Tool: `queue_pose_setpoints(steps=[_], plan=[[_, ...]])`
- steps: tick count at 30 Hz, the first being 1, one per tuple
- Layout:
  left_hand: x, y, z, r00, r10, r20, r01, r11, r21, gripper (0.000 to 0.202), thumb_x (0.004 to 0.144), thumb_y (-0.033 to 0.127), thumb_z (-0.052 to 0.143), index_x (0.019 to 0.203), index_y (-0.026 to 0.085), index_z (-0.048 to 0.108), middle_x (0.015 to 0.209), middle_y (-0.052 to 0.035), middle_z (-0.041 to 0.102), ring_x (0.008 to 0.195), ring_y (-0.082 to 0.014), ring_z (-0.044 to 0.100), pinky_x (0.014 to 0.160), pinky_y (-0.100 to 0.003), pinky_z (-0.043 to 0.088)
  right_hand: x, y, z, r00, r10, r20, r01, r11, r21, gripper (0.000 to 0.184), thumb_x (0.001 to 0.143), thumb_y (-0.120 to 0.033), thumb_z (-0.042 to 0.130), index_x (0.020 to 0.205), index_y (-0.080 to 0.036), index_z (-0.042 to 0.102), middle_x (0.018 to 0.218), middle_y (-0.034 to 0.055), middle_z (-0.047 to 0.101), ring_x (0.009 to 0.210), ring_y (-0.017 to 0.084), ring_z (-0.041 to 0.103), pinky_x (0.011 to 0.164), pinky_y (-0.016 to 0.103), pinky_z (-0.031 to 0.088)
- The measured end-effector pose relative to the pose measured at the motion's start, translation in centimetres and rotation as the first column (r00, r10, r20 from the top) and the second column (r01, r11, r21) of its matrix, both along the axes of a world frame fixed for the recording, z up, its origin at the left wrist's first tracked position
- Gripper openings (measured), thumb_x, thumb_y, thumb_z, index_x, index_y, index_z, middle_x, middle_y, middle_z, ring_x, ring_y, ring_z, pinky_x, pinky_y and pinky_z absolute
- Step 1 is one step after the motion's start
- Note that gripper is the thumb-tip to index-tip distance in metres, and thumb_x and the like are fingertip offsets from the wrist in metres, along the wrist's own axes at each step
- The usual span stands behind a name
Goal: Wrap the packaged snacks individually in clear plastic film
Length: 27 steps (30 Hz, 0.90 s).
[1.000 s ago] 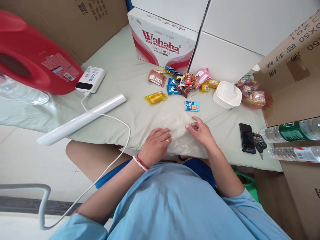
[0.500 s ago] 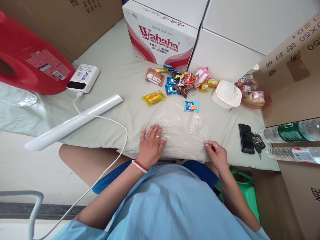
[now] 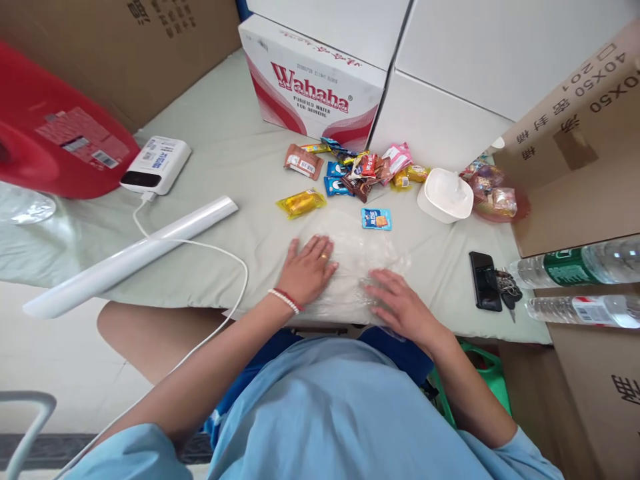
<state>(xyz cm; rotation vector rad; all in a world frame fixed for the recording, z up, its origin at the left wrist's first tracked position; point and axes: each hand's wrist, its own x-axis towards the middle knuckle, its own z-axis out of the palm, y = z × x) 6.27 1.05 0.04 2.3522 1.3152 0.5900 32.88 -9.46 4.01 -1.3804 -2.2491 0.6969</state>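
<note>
The left hand [image 3: 307, 270] lies flat, palm down, fingers spread, on the left part of one clear plastic bag [image 3: 356, 257]. The right hand [image 3: 397, 303] lies flat on the bag's near right part, fingers pointing left. Both hands are open and grip nothing; they only press on the bag. The bag lies at the near edge of the grey-green cloth [image 3: 225, 140], right in front of the person. Just past it are one blue snack packet [image 3: 376, 219] and one yellow snack packet [image 3: 300, 202], then a heap of snack packets [image 3: 361, 168]. To the right are one black phone [image 3: 484, 290] and two water bottles [image 3: 575, 265]. At the back, one box [image 3: 313, 90] says "Wahaha, purified water for drinking". A brown box [image 3: 575, 143] says "40X50".
</note>
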Motion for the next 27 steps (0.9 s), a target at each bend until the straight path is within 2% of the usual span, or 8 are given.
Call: queue_pose_setpoints(steps=[5, 8, 10, 13, 16, 20, 23, 27], plan=[[-4.1, -1.2, -1.1, 0.985, 0.082, -0.154, -0.076, 0.996, 0.044, 0.059, 0.105, 0.042, 0.035, 0.160, 0.021, 0.042, 0.164, -0.0164, 0.043, 0.152, -0.0351, 0.041, 0.126, -0.068, 0.009, 3.6, -1.3, 0.7, 0.986, 0.092, -0.141, -0.125, 0.962, -0.243, 0.029, 0.102, -0.035, 0.062, 0.128, -0.029, 0.072, 0.150, 0.0081, 0.061, 0.145, 0.025, 0.051, 0.119, 0.048, 0.045], [-4.8, -2.1, -1.1, 0.968, 0.109, -0.227, -0.094, 0.993, 0.076, 0.062, 0.107, 0.044, 0.030, 0.164, 0.019, 0.034, 0.166, -0.0158, 0.039, 0.154, -0.0330, 0.039, 0.127, -0.065, 0.009, 6.2, 2.4, 1.7, 0.995, -0.050, -0.087, 0.029, 0.974, -0.223, 0.028, 0.102, -0.040, 0.060, 0.123, -0.028, 0.074, 0.134, 0.0079, 0.071, 0.128, 0.023, 0.063, 0.112, 0.044, 0.051], [-4.8, -2.4, -1.2, 0.962, 0.122, -0.246, -0.100, 0.990, 0.100, 0.063, 0.107, 0.045, 0.030, 0.164, 0.019, 0.034, 0.166, -0.0151, 0.039, 0.153, -0.0328, 0.041, 0.127, -0.065, 0.010, 7.5, 7.4, 2.0, 0.966, -0.260, -0.008, 0.256, 0.956, -0.141, 0.030, 0.100, -0.043, 0.059, 0.119, -0.026, 0.074, 0.123, 0.0088, 0.075, 0.115, 0.025, 0.069, 0.103, 0.045, 0.055], [-4.5, -2.4, -1.3, 0.960, 0.124, -0.250, -0.095, 0.987, 0.127, 0.062, 0.107, 0.045, 0.031, 0.164, 0.019, 0.035, 0.165, -0.0142, 0.042, 0.151, -0.0330, 0.043, 0.127, -0.064, 0.012, 8.7, 17.1, 2.2, 0.828, -0.557, 0.070, 0.558, 0.830, 0.007, 0.041, 0.096, -0.042, 0.057, 0.126, -0.017, 0.069, 0.113, 0.0123, 0.076, 0.108, 0.028, 0.070, 0.103, 0.048, 0.053], [-4.5, -2.2, -1.4, 0.961, 0.124, -0.248, -0.093, 0.987, 0.133, 0.062, 0.106, 0.044, 0.033, 0.164, 0.021, 0.035, 0.164, -0.0142, 0.043, 0.150, -0.0333, 0.045, 0.126, -0.065, 0.013, 8.9, 26.8, 2.3, 0.688, -0.712, 0.141, 0.705, 0.702, 0.102, 0.058, 0.096, -0.045, 0.055, 0.143, -0.011, 0.055, 0.132, 0.0193, 0.068, 0.124, 0.034, 0.063, 0.111, 0.052, 0.045], [-4.5, -2.1, -1.3, 0.960, 0.125, -0.250, -0.096, 0.987, 0.129, 0.063, 0.105, 0.043, 0.036, 0.164, 0.022, 0.034, 0.164, -0.0143, 0.043, 0.149, -0.0338, 0.046, 0.126, -0.065, 0.014, 8.3, 35.4, 2.5, 0.628, -0.765, 0.140, 0.760, 0.642, 0.097, 0.077, 0.089, -0.043, 0.067, 0.151, -0.005, 0.041, 0.141, 0.0251, 0.059, 0.133, 0.037, 0.055, 0.115, 0.054, 0.041], [-4.5, -2.1, -1.3, 0.961, 0.130, -0.243, -0.102, 0.987, 0.126, 0.063, 0.105, 0.043, 0.038, 0.164, 0.023, 0.034, 0.164, -0.0141, 0.044, 0.149, -0.0346, 0.046, 0.125, -0.065, 0.015, 7.6, 37.6, 2.7, 0.653, -0.750, 0.105, 0.749, 0.660, 0.059, 0.077, 0.078, -0.034, 0.078, 0.143, -0.005, 0.049, 0.127, 0.0215, 0.066, 0.120, 0.035, 0.062, 0.108, 0.051, 0.047], [-4.4, -2.1, -1.4, 0.965, 0.131, -0.227, -0.104, 0.987, 0.126, 0.063, 0.105, 0.042, 0.039, 0.164, 0.023, 0.035, 0.164, -0.0141, 0.044, 0.149, -0.0347, 0.046, 0.125, -0.065, 0.016, 8.0, 35.4, 3.3, 0.676, -0.729, 0.110, 0.723, 0.685, 0.094, 0.062, 0.067, -0.025, 0.080, 0.125, -0.012, 0.064, 0.112, 0.0132, 0.071, 0.104, 0.030, 0.066, 0.100, 0.046, 0.052]])
